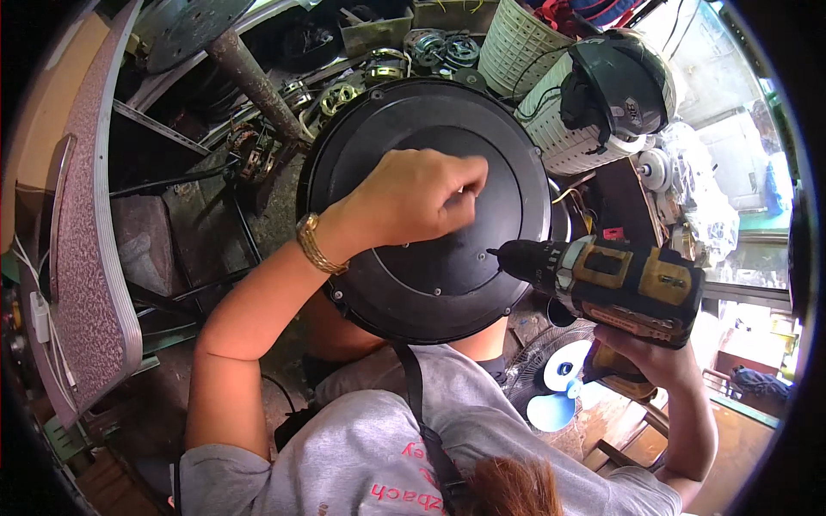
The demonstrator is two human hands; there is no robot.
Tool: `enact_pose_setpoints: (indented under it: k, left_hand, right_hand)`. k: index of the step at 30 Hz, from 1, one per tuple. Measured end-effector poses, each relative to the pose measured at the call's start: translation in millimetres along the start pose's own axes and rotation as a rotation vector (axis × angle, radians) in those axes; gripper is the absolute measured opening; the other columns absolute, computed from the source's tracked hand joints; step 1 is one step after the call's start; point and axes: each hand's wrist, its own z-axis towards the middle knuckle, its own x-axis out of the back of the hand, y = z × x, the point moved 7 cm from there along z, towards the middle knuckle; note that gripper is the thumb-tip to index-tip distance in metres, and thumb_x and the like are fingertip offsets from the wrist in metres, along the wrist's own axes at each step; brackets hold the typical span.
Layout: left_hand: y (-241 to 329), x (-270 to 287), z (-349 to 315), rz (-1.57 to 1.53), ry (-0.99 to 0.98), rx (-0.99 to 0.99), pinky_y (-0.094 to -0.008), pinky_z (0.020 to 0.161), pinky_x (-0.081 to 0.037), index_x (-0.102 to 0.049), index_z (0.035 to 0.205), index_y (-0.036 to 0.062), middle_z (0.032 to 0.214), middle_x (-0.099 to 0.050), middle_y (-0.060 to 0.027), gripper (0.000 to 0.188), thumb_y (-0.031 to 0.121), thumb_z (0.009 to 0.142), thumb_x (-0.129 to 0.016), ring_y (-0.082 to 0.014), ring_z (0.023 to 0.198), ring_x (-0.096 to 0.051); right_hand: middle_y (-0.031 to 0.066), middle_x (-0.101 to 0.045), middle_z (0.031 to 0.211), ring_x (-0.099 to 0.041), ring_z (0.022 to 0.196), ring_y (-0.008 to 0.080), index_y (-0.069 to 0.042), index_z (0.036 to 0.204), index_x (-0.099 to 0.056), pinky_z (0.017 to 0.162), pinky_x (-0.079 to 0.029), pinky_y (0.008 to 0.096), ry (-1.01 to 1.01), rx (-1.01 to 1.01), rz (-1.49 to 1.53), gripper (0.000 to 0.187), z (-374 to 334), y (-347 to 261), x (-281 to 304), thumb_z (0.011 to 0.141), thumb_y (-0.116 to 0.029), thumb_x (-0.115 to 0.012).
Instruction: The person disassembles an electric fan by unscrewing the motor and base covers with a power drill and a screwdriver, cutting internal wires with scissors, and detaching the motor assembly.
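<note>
A large round black cover [413,314] rests across my lap, with a few small screws [437,291] in its face. My left hand [426,193] is over its middle with the fingers curled in and the thumb near the index finger. Blur at those fingertips hides whatever they may pinch. On that wrist sits a gold bracelet [317,247]. To the right, my right hand [654,354] grips the handle of a yellow and black cordless drill [641,288]. The drill's dark bit points left, its tip above the cover's right part, close to a screw.
White perforated baskets [520,47] stand beyond the cover, with a black helmet [615,86] on one. Several motor parts [387,64] lie at the far side. A metal post [258,82] rises far left. A fan with blue blades [551,411] lies low on the right.
</note>
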Motion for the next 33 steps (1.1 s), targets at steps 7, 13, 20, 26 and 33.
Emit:
enact_pose_setpoints:
  k: [7,13,20,26,33]
  left_hand:
    - [1,-4,4,-0.928,-0.086,0.163,-0.0255,0.052,-0.036,-0.056,0.080,0.0025,0.068,-0.051,-0.0014,0.019,0.020,0.083,-0.048,-0.0104,0.057,-0.046]
    - [29,-25,-5,-0.036,-0.129,0.003,-0.0360,0.061,-0.050,-0.072,0.090,0.0204,0.076,-0.062,0.0011,0.014,0.018,0.077,-0.067,-0.0210,0.077,-0.065]
    - [30,-34,-8,0.051,-0.121,-0.080,-0.0349,0.059,-0.049,-0.074,0.086,0.0243,0.073,-0.061,0.0037,0.015,0.018,0.075,-0.067,-0.0172,0.076,-0.065]
    - [25,-42,-12,0.096,-0.167,-0.051,-0.0347,0.061,-0.051,-0.072,0.090,0.0205,0.079,-0.066,0.0026,0.016,0.017,0.075,-0.068,-0.0180,0.079,-0.066]
    - [33,-36,-10,0.071,-0.165,-0.069,-0.0346,0.063,-0.051,-0.071,0.088,0.0195,0.080,-0.066,0.0022,0.017,0.024,0.072,-0.072,-0.0191,0.079,-0.066]
  right_hand:
    - [0.0066,-0.070,0.102,-0.066,0.089,0.0137,-0.004,0.108,-0.066,0.077,-0.053,0.0281,0.028,0.208,-0.090,0.034,3,9,-5,0.076,-0.009,-0.078]
    - [0.0053,-0.068,0.104,-0.064,0.092,0.0133,-0.006,0.111,-0.066,0.082,-0.052,0.0302,-0.022,0.168,-0.085,0.038,7,13,-10,0.075,-0.010,-0.079]
    - [0.0049,-0.067,0.104,-0.063,0.092,0.0138,-0.006,0.113,-0.064,0.082,-0.051,0.0285,0.021,0.246,-0.143,0.041,6,-4,-19,0.075,-0.007,-0.078]
    - [0.0128,-0.062,0.103,-0.066,0.099,0.0223,-0.004,0.119,-0.047,0.082,-0.050,0.0300,-0.031,0.290,-0.255,0.062,10,-32,-32,0.066,-0.008,-0.079]
    - [0.0115,-0.056,0.113,-0.064,0.099,0.0212,-0.001,0.119,-0.050,0.085,-0.049,0.0295,-0.021,0.374,-0.265,0.058,2,-31,-31,0.068,-0.007,-0.078]
